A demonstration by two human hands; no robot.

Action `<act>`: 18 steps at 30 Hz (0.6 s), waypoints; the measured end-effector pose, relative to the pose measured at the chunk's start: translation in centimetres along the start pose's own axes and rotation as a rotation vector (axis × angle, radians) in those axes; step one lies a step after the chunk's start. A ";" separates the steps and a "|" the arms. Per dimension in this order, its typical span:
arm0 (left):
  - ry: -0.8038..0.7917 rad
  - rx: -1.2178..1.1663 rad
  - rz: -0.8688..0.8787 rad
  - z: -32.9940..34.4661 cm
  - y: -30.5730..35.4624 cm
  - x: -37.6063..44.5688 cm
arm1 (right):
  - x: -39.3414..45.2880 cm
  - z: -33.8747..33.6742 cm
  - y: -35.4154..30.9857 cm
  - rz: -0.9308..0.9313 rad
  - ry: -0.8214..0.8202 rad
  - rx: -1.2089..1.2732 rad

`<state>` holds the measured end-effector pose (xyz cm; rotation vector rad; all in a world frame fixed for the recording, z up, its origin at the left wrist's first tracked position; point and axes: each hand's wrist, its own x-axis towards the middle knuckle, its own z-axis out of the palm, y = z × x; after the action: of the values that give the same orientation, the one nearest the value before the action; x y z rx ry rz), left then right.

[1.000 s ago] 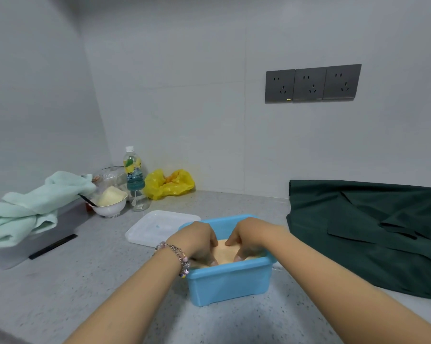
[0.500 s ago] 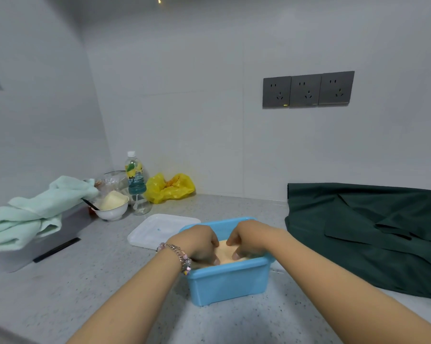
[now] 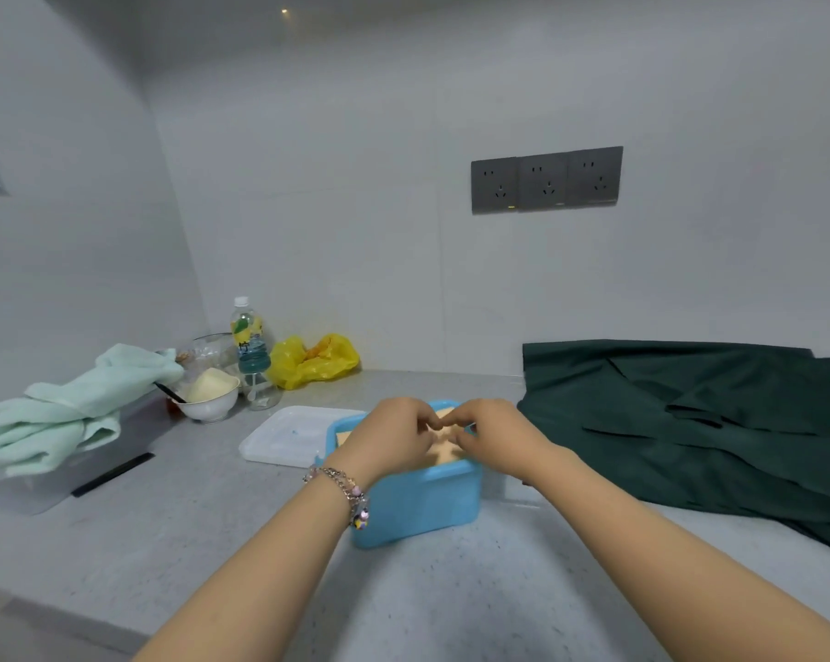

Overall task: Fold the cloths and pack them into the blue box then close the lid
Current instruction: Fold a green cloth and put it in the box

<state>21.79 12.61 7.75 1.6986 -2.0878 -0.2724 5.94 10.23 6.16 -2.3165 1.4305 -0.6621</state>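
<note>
Fingers: both hands curled, tips nearly meeting over the box mouth; whether they pinch the cloth cannot be told.
Left hand (image 3: 394, 434): above the box's left half.
Right hand (image 3: 492, 437): above its right half.
Cloth (image 3: 444, 452): peach, inside the blue box (image 3: 418, 506), directly beneath the fingertips.
Lid (image 3: 291, 434): white, flat on the counter, touching the box's left side; long axis running left-right; left hand nearer.

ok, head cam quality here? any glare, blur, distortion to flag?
Head view: soft, even lighting, only faint shadows on the counter under the forearms; one small bright spot near the top edge, otherwise no glare; wide-angle bending shows in the tilted outlets and wall seams; hands over the blue box are slightly soft, finger detail unclear.
</note>
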 end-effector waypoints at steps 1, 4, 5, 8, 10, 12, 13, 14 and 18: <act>0.008 -0.012 0.017 0.3 0.8 -0.1 | -0.7 -0.3 0.4 -0.003 0.023 -0.003; 0.025 -0.062 0.076 1.7 3.4 -0.1 | -2.9 -1.7 2.2 0.015 0.082 -0.003; 0.019 -0.075 0.102 2.4 4.4 0.0 | -3.7 -2.1 3.0 0.028 0.100 -0.004; -0.016 -0.087 0.145 4.8 7.1 0.4 | -5.9 -3.2 5.7 0.058 0.122 -0.029; -0.020 -0.079 0.160 6.0 8.0 0.5 | -6.8 -3.5 7.1 0.073 0.125 -0.025; -0.029 -0.050 0.198 8.5 10.0 1.2 | -8.6 -4.2 9.9 0.126 0.135 -0.034; -0.032 -0.052 0.204 8.9 10.2 1.2 | -8.9 -4.2 10.4 0.139 0.135 -0.042; -0.055 -0.062 0.218 10.1 11.0 1.6 | -9.6 -4.5 11.9 0.176 0.140 -0.043; -0.126 -0.083 0.242 14.1 13.2 3.8 | -10.9 -5.1 16.5 0.289 0.168 -0.067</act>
<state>3.27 10.28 1.45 1.3964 -2.3133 -0.3924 -13.33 12.62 -0.25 -2.0826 1.8440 -0.7450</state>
